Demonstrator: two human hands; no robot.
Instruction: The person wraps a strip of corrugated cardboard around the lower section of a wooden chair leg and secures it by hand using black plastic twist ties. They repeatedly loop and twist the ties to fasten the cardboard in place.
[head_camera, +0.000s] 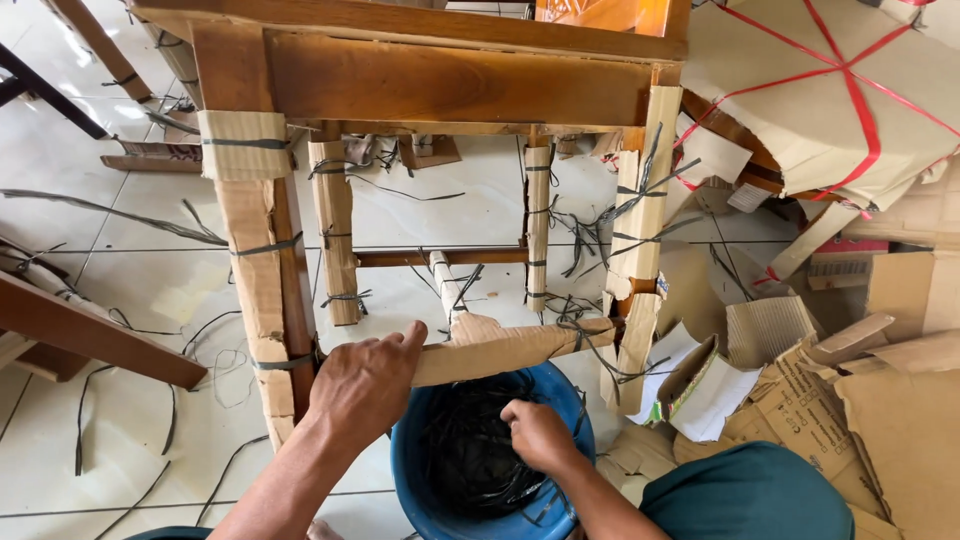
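left hand (365, 380) closed around the cardboard-wrapped lower rail (500, 348) of the wooden chair frame (450, 80). right hand (537, 432), fingers pinched on black strapping (470, 440), sits over the blue bucket (415, 470) on the tiled floor (130, 410), just below the rail.

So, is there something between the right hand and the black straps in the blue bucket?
Nothing visible. The right hand is over the open blue bucket, fingers at the black straps inside. The cardboard-wrapped rung passes just beyond the bucket, held by the left hand, not between hand and straps.
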